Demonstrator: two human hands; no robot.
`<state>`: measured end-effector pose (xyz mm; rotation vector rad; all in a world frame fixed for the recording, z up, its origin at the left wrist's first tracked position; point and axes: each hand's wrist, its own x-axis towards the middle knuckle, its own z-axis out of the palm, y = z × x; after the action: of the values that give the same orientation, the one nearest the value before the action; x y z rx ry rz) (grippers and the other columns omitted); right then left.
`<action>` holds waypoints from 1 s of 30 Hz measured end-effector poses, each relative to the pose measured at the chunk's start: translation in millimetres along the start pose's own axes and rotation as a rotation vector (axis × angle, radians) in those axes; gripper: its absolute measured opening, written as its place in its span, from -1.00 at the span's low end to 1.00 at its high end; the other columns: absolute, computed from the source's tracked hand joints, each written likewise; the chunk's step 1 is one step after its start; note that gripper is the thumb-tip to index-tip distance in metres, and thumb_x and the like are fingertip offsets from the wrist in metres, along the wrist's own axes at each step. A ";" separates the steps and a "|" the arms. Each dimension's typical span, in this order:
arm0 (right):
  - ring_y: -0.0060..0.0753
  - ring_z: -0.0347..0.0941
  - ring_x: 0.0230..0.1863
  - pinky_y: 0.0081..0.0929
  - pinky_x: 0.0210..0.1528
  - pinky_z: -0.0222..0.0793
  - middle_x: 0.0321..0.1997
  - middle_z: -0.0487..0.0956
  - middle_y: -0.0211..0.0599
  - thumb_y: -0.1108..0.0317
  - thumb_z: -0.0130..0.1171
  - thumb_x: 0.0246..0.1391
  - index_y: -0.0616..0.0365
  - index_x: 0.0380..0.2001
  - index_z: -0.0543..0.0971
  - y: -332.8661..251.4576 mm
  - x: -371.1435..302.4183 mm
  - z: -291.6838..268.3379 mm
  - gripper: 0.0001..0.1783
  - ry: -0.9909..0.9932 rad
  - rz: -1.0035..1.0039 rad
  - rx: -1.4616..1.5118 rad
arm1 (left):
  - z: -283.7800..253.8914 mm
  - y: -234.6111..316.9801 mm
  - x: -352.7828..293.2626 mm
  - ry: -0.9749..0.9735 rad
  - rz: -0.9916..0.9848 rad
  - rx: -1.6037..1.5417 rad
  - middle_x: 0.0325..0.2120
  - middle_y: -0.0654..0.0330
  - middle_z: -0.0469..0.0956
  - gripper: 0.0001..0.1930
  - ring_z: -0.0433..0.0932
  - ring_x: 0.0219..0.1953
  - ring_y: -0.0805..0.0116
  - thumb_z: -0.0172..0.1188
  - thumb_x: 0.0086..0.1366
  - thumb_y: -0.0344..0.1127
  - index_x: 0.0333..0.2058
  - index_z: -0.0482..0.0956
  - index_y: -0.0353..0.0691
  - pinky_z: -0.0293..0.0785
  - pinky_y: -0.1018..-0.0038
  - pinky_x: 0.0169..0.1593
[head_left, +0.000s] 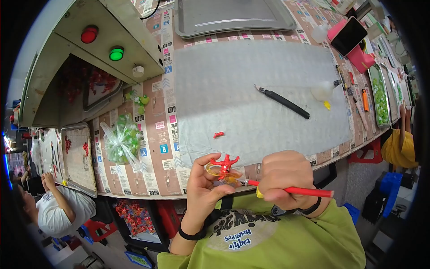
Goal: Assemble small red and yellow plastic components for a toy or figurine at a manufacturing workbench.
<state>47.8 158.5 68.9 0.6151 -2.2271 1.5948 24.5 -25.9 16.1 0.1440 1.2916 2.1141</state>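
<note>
My left hand [204,184] pinches a small red plastic figure [225,162] with arm-like prongs, close to my body at the table's front edge. Clear and yellowish plastic surrounds its lower part. In my right hand [286,175] is a slim red-handled paintbrush [309,192], its silver end touching or very near the figure's base; the tip itself is too small to make out. Something yellow wraps a right fingertip. A tiny red piece [218,134] lies on the grey mat [215,80] beyond my left hand. Farther right rests a black pen-shaped craft knife [286,104].
A metal box with red and green buttons [116,53] stands left, red pieces inside. Beside it are a bag of green pieces [122,141] and a tray [78,157]. Another tray [233,15] lies at the back. A phone [349,36] stands right. Other people sit on both sides.
</note>
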 end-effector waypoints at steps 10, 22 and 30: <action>-0.22 0.39 -0.49 -0.44 -0.48 0.29 -0.52 0.47 -0.28 0.50 0.16 -0.15 0.21 -0.52 0.45 28.6 -5.5 -28.7 -0.91 0.196 0.189 -0.348 | -3.7 2.1 1.9 0.142 0.393 0.788 -0.35 0.16 0.47 -0.36 0.47 -0.34 0.38 0.41 -0.17 -0.38 -0.05 0.34 -0.25 0.41 0.52 -0.25; -0.48 0.43 -0.23 -0.56 -0.18 0.33 -0.26 0.50 -0.25 0.55 -0.01 0.03 0.30 -0.11 0.40 27.0 -16.9 4.7 -0.70 -0.071 0.686 0.221 | -1.5 -8.5 5.3 0.213 0.610 1.175 -0.43 0.15 0.49 -0.08 0.45 -0.45 0.28 0.48 -0.30 -0.32 0.08 0.14 -0.25 0.39 0.48 -0.44; -0.74 0.36 -0.43 -0.72 -0.41 0.31 -0.44 0.48 -0.44 0.38 0.05 0.09 0.30 -0.26 0.43 44.7 -21.8 21.7 -0.80 0.016 0.814 0.805 | -4.4 -10.1 5.7 0.143 0.658 1.109 -0.39 0.13 0.51 -0.03 0.43 -0.47 0.25 0.47 -0.28 -0.35 0.11 0.04 -0.33 0.37 0.44 -0.42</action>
<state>42.5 153.7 15.0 -0.2113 -1.8361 2.9105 23.0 -22.9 4.2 1.0000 2.6401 1.5928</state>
